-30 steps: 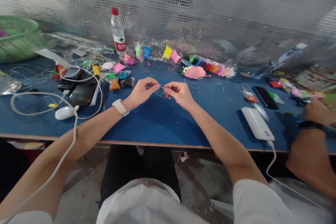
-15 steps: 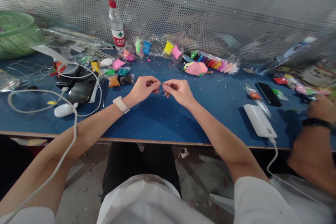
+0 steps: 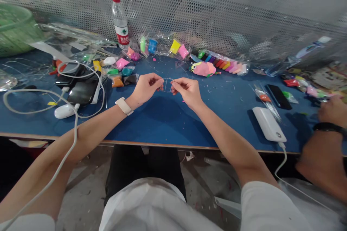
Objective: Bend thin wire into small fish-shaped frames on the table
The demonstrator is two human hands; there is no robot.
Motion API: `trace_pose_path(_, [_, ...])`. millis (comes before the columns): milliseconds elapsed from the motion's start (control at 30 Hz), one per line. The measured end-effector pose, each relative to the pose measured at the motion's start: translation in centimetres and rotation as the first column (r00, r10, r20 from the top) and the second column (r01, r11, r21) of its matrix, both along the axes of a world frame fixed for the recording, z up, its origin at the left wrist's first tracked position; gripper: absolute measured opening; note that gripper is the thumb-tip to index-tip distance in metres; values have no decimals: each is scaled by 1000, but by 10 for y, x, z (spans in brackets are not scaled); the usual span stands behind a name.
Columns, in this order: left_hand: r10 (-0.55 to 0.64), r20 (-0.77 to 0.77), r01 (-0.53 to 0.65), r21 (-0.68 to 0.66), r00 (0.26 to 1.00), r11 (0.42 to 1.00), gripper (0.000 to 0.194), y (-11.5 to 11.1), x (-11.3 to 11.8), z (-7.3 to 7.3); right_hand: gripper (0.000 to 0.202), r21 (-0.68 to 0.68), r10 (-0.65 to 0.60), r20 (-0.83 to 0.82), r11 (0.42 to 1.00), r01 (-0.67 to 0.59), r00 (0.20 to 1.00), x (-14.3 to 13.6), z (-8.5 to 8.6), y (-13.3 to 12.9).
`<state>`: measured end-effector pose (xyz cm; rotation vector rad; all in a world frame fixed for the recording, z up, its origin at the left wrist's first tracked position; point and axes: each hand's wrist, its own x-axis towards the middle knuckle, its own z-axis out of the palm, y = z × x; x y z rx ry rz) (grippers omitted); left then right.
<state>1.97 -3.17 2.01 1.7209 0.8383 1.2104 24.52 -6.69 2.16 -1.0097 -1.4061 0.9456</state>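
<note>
Pinched between thumb and fingers, one end of a thin, pale, see-through strand (image 3: 167,91) is in my left hand (image 3: 148,87). My right hand (image 3: 187,91) pinches its other side. Fine lines of it span the small gap between the fingertips; whether it is wire, thread or plastic film I cannot make out. Both hands hover over the blue table (image 3: 162,126). Just beyond my right hand lies a pink clay figure (image 3: 203,69) with a yellow face. Left of my left hand are bagged lumps of orange clay (image 3: 117,82) and black clay (image 3: 131,79).
A water bottle (image 3: 120,25) stands by the perforated metal panel (image 3: 168,3). Phones with a white cable (image 3: 74,144) lie left, near a green basket (image 3: 16,36). To the right are a white power bank (image 3: 269,124), a black phone (image 3: 279,96) and another person's hand (image 3: 334,112).
My hands have moved slightly apart, and more of the pale strand shows between the fingertips. The view has shifted a little. The other person's hand stays at the right.
</note>
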Motion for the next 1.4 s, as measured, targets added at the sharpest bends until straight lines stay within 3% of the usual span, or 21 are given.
trace_pose_path(133, [-24, -49, 23, -6, 999, 1000, 23, -2, 1, -1, 47, 40, -52, 70, 998, 49, 996, -1, 1, -3])
trace_pose_path(300, [124, -209, -90, 166, 970, 982, 23, -6, 0, -1, 49, 62, -107, 117, 993, 100, 987, -6, 1, -7])
trace_pose_path(467, [192, -220, -135, 250, 956, 959, 24, -8, 3, -1, 57, 56, -144, 113, 989, 138, 983, -9, 1, -9])
trace_pose_path(933, [156, -173, -122, 190, 972, 974, 32, -15, 4, 2, 64, 21, -120, 81, 993, 119, 989, -11, 3, -11])
trace_pose_path(1067, [4, -57, -3, 12, 998, 1000, 35, -10, 4, 0, 66, -15, -94, 37, 995, 95, 995, -11, 3, -9])
trace_pose_path(1200, [-109, 50, 114, -125, 993, 986, 35, -5, 4, -3, 66, -32, -62, -12, 998, 62, 998, -8, -1, -6])
trace_pose_path(1400, [-61, 26, 63, -71, 998, 995, 30, -5, 5, -5, 67, -1, -96, 37, 995, 96, 995, -10, -2, -7])
